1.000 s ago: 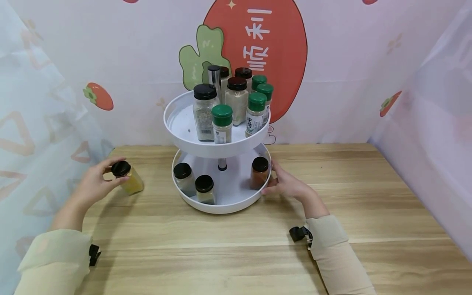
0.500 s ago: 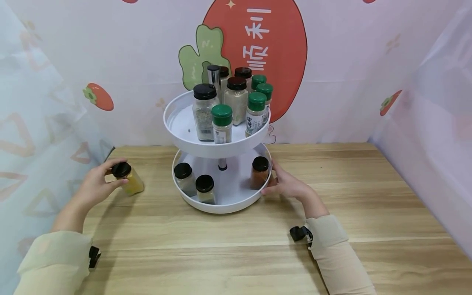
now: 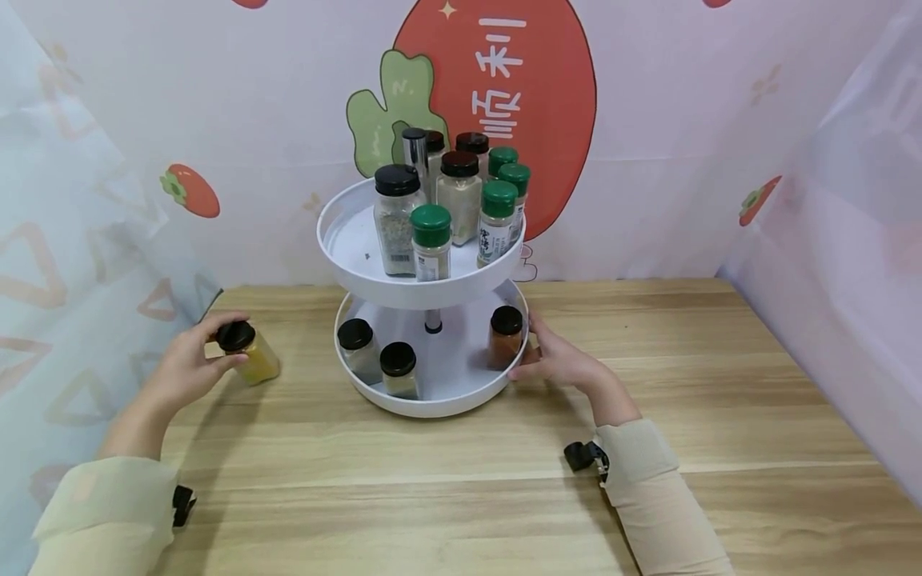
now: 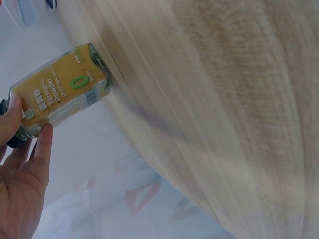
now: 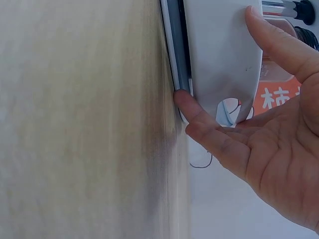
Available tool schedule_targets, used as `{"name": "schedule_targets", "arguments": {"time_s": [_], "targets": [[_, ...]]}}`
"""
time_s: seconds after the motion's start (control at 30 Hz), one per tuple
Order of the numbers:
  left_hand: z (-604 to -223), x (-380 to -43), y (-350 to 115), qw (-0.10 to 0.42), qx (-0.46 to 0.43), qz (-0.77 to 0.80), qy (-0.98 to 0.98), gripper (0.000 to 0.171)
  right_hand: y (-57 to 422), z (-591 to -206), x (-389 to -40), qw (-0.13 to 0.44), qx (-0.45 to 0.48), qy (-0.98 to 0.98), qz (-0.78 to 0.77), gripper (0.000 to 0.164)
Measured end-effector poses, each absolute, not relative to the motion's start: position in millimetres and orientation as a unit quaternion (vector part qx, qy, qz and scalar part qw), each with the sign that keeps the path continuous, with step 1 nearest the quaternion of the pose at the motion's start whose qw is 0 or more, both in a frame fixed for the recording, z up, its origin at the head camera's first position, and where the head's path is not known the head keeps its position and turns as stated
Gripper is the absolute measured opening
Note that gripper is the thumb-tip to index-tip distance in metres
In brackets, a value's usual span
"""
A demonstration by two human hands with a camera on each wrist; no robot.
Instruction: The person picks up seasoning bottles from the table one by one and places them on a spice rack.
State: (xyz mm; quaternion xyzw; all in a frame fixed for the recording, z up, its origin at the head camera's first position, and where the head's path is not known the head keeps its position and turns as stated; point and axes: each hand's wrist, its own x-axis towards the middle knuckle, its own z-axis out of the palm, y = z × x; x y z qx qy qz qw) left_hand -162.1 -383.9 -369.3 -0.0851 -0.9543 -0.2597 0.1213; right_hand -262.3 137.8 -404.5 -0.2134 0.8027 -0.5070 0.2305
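Note:
My left hand [image 3: 189, 366] holds a square jar of yellow powder [image 3: 259, 362] by its black lid, left of the rack. In the left wrist view the jar's label [image 4: 56, 85] reads turmeric powder, and its base is at the tabletop. My right hand [image 3: 562, 366] grips the right side of the lower tier [image 3: 432, 406] of a white two-tier turntable rack. In the right wrist view the thumb is on the tray's rim, the other fingers around its wall [image 5: 219, 55] and near its base. Just inside that side stands a jar of red-brown powder [image 3: 504, 349].
On the lower tier's left side stand two black-lidded jars, a pale one [image 3: 362, 362] and a shorter one [image 3: 400, 382]. The upper tier [image 3: 425, 292] bears several black-lidded jars and green-capped shakers [image 3: 430, 248]. Printed cloth [image 3: 648, 160] hangs behind and beside the wooden table [image 3: 403, 496].
My left hand and the turmeric jar have shifted very slightly toward me. The right hand keeps its place on the lower tier, and the rack has not visibly turned.

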Motion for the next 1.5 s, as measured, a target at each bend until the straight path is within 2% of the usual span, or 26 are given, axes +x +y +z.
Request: {"name": "schedule_targets", "arguments": {"time_s": [0.53,0.77,1.37,1.5], "targets": [[-361.9,-150.1,-377.7,0.152,-0.141,-0.284,-0.936,0.059,137.4,-405.0,-262.6,0.224,-0.221,0.803,-0.507,0.117],[-349.4,-142.8,-363.6,0.116,-0.175,-0.304,-0.929,0.061,138.2,-406.0,-263.1,0.223,-0.217,0.809,-0.499,0.117],[-323.8,-130.2,-318.0,0.101,-0.248,-0.313,-0.911,0.068,138.6,-406.4,-264.9,0.226,-0.214,0.81,-0.497,0.118],[-318.7,-126.6,-307.8,0.085,-0.257,-0.328,-0.905,0.068,138.5,-405.9,-264.4,0.223,-0.217,0.81,-0.497,0.118]]}}
